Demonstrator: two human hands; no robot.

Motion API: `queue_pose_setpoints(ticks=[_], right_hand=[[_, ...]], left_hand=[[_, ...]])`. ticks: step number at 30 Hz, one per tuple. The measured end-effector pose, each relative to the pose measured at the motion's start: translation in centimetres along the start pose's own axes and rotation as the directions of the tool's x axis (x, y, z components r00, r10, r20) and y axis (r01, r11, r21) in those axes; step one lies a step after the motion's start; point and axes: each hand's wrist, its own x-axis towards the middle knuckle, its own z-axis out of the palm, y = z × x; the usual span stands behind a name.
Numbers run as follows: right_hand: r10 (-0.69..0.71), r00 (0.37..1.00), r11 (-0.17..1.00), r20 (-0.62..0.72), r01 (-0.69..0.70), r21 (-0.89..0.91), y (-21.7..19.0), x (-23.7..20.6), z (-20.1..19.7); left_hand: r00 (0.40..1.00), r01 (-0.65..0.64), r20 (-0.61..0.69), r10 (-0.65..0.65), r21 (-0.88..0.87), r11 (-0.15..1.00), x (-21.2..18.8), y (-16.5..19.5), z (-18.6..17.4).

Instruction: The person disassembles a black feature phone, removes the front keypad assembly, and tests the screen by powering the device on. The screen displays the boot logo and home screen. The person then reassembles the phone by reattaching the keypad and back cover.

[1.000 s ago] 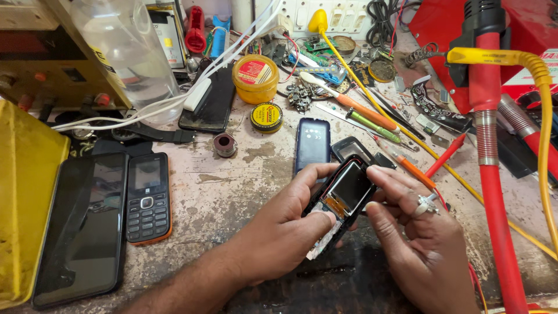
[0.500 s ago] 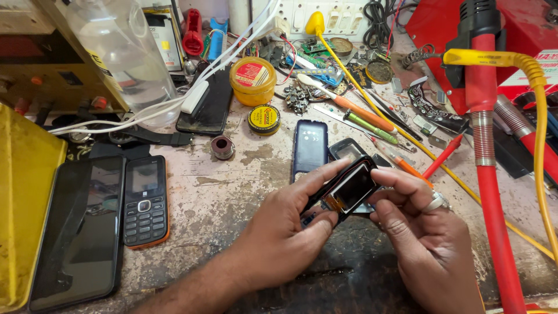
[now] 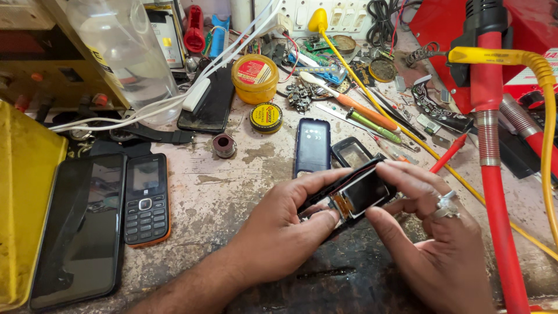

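Both of my hands hold a small opened phone body (image 3: 354, 195) with a dark display and an orange flex strip, just above the worn workbench (image 3: 232, 186). My left hand (image 3: 285, 227) grips its lower left end, thumb pressed beside the orange strip. My right hand (image 3: 436, 244), wearing a ring, pinches the display's right edge between thumb and forefinger. Just behind the phone body lie a blue phone back cover (image 3: 313, 145) and a black phone frame (image 3: 351, 152).
A keypad phone (image 3: 146, 199) and a black smartphone (image 3: 81, 224) lie at left beside a yellow box (image 3: 23, 192). Yellow tins (image 3: 254, 78), a solder spool (image 3: 224, 145), screwdrivers (image 3: 360, 110), white cables and a red stand (image 3: 494, 192) with a yellow hose crowd the back and right.
The phone body has tilted flatter and shifted slightly right in my hands. My right fingers have moved onto the display's edge.
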Motion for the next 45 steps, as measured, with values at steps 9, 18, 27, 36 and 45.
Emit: queue_pose_setpoints(ticks=[9, 18, 27, 36, 45], right_hand=[[-0.041, 0.962, 0.998, 0.271, 0.051, -0.032, 0.7, 0.5, -3.0], [0.021, 0.963, 0.984, 0.270, 0.028, -0.175, 1.3, 0.1, -3.5], [-0.082, 0.941, 0.982, 0.327, 0.132, -0.133, 1.8, 0.3, -3.3], [-0.073, 0.909, 0.969, 0.410, 0.162, -0.187, 1.6, 0.8, -3.8], [-0.020, 0.885, 0.988, 0.465, 0.088, -0.125, 1.7, 0.7, -4.5]], left_hand=[[0.984, 0.159, 0.103, -0.146, -0.136, 0.978, 0.2, -0.4, -0.2], [0.984, 0.147, 0.110, -0.139, -0.070, 0.987, 0.4, -0.7, -0.4], [0.985, 0.085, 0.152, -0.084, -0.001, 0.996, 0.3, -1.2, -0.7], [0.948, 0.256, 0.220, -0.228, -0.107, 0.961, 0.1, -0.8, -0.4], [0.956, 0.140, 0.262, -0.133, -0.005, 0.990, 0.0, -1.7, -1.1]])
